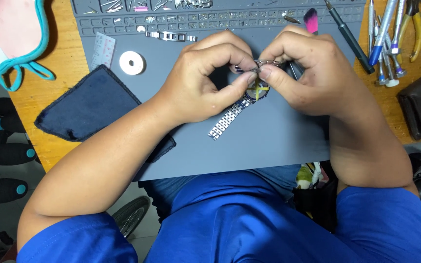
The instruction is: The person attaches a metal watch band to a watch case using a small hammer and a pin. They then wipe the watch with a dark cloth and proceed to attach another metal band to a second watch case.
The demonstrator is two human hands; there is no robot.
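Both hands, left hand and right hand, pinch a steel-bracelet wristwatch (bracelet trailing loose) over the grey work mat.

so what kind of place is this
Probably a watch repair bench: both hands work on a metal-bracelet wristwatch over a grey work mat with parts trays, beside small screwdrivers and pliers.

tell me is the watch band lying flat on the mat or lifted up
Partly lifted. Both hands, left hand and right hand, pinch the watch at its case, while the band trails down onto the grey mat.
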